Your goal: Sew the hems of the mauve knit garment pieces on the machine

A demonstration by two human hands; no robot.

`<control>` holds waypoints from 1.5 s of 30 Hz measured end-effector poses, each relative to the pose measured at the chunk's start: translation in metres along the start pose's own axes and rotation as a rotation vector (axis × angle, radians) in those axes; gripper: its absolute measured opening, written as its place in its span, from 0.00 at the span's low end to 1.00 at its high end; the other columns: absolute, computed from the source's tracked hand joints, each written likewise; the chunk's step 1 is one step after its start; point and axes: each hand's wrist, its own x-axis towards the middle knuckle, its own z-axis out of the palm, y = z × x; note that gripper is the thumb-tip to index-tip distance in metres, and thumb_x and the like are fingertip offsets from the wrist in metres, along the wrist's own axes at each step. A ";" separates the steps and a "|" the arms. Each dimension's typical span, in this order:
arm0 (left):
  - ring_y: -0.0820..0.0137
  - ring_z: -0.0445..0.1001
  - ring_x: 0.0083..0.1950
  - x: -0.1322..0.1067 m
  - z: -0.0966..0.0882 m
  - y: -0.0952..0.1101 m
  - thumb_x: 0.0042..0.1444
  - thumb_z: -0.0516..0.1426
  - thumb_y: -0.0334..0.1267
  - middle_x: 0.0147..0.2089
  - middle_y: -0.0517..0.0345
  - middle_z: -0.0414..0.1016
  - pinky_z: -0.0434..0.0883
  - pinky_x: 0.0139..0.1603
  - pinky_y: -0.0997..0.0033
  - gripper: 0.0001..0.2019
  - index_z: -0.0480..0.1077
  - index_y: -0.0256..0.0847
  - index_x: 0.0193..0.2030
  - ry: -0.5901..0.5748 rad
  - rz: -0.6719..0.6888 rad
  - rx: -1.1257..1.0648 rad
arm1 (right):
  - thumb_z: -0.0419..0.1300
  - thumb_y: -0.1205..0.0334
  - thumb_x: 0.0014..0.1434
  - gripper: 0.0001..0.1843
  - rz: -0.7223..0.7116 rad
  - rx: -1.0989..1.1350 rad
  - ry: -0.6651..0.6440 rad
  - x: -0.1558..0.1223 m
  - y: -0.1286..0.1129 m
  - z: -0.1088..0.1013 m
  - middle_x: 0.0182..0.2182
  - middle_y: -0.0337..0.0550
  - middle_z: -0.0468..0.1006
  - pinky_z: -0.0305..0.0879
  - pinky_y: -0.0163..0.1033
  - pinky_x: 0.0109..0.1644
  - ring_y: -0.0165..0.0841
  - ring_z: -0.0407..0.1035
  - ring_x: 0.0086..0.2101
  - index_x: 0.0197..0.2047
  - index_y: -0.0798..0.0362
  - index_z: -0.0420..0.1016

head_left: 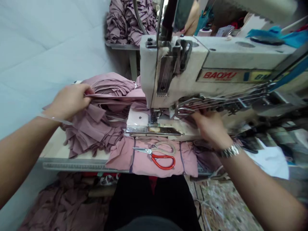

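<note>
sewing table (55, 150): pink cloth (108, 84) between left fingers (86, 91).

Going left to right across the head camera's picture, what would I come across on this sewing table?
Left hand → stack of mauve fabric pieces → red-handled scissors → right hand

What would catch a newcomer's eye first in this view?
The large white sewing machine dominates the upper right, with the right hand blurred beside its bed. The left hand is at a heap of mauve fabric pieces on the left. Red-handled scissors lie on pink fabric front center.
</note>
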 end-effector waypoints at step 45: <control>0.61 0.70 0.51 -0.101 0.076 0.118 0.61 0.53 0.25 0.53 0.45 0.72 0.69 0.53 0.59 0.13 0.71 0.31 0.51 0.336 0.826 0.123 | 0.54 0.70 0.64 0.16 -0.816 -0.685 -0.140 -0.040 -0.017 0.035 0.52 0.58 0.75 0.67 0.48 0.54 0.42 0.66 0.52 0.53 0.65 0.71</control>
